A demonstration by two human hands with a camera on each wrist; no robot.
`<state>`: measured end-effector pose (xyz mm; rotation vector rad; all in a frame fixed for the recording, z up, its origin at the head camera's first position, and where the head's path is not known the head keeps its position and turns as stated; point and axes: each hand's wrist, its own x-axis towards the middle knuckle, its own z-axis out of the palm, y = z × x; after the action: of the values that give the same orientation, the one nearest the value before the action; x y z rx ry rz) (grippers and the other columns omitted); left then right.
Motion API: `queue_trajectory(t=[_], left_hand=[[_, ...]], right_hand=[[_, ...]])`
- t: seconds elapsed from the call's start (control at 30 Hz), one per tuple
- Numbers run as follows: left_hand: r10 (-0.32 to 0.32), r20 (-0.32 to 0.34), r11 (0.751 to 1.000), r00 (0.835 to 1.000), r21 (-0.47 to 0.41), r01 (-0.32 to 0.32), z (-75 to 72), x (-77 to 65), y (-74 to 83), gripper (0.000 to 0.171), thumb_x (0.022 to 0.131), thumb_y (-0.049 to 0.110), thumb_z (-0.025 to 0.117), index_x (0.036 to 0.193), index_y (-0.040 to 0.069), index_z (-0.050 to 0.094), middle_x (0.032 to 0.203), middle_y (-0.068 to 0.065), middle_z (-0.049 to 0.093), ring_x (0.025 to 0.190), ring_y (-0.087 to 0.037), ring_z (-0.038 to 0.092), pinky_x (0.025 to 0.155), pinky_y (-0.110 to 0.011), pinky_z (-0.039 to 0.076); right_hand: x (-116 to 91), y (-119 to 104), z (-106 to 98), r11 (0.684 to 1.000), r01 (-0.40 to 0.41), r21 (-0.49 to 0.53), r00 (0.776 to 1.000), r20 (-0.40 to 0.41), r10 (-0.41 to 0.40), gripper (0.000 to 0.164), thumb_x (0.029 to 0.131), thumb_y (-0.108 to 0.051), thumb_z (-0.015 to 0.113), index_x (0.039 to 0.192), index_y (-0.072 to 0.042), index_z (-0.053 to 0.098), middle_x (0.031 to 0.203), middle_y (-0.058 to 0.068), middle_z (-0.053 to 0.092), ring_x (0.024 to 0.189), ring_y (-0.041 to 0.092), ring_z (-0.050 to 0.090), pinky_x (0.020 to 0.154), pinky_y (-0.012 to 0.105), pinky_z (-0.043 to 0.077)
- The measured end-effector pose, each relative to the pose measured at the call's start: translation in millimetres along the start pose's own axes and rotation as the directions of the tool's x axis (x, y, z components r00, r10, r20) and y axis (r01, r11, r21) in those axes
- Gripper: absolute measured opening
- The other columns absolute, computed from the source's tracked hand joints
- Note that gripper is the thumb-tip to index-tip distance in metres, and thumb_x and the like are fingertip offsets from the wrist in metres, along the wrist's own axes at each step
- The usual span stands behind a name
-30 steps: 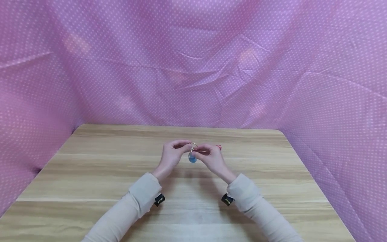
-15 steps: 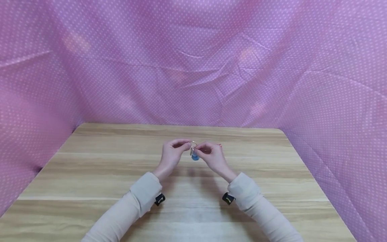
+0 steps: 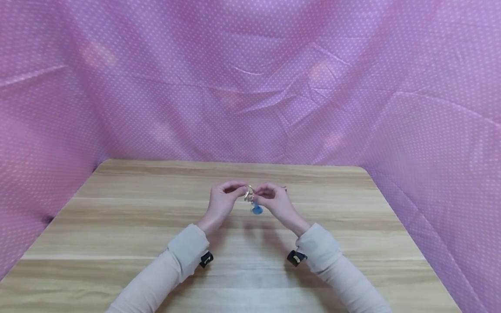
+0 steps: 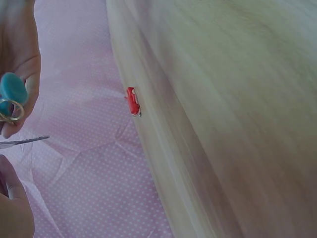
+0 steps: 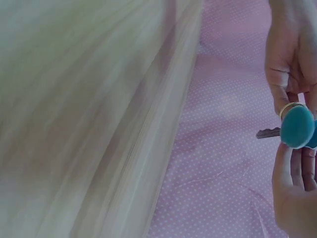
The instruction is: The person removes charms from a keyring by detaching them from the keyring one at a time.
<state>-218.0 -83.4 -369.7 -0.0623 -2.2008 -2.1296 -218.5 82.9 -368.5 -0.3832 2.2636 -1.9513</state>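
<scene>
Above the table, both hands hold a bunch of keys on a gold key ring (image 3: pixel 250 188). My left hand (image 3: pixel 224 201) pinches the ring's left side between thumb and fingertips. From the ring hangs a key (image 5: pixel 269 133), its toothed blade pointing down. Close on the other side, my right hand (image 3: pixel 275 203) pinches at the top of a blue round pendant (image 3: pixel 256 210), which hangs below the thumb. Fingertips hide exactly where pendant and ring join. In the right wrist view, the pendant's flat face covers part of the ring.
A small red object (image 4: pixel 132 101) with a metallic end lies near the far edge of the wooden table (image 3: pixel 156 243), mostly hidden behind the right hand in the head view. A pink dotted curtain (image 3: pixel 250 108) surrounds the table on three sides.
The blue pendant has shifted slightly right along with the right fingers, and it hangs lower than half a second ago. A key now shows apart from it. The left hand has barely moved.
</scene>
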Motion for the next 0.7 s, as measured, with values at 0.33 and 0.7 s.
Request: queue_trajectory(t=[0.33, 0.7], left_hand=[[0.009, 0.004, 1.0, 1.0, 0.02, -0.009, -1.3, -1.2, 1.8, 0.017, 0.08, 0.014, 0.07, 0.096, 0.008, 0.07, 0.094, -0.005, 0.07, 0.084, -0.012, 0.062, 0.077, -0.027, 0.053], [0.003, 0.023, 0.998, 1.0, 0.07, -0.005, -9.8, -3.0, -4.9, 0.019, 0.081, 0.017, 0.07, 0.099, 0.012, 0.07, 0.099, -0.004, 0.069, 0.086, -0.014, 0.062, 0.082, -0.038, 0.052]], right_hand=[[1, 0, -4, 0.994, -0.077, 0.081, 0.994, 0.078, 0.07, 0.026, 0.082, -0.009, 0.063, 0.105, 0.002, 0.055, 0.087, 0.002, 0.063, 0.079, 0.016, 0.065, 0.081, 0.039, 0.054], [3, -6, -6, 0.711, 0.418, -0.566, 0.896, 0.13, -0.424, 0.007, 0.082, -0.013, 0.069, 0.087, -0.009, 0.07, 0.084, 0.002, 0.07, 0.07, 0.009, 0.059, 0.059, 0.02, 0.049]])
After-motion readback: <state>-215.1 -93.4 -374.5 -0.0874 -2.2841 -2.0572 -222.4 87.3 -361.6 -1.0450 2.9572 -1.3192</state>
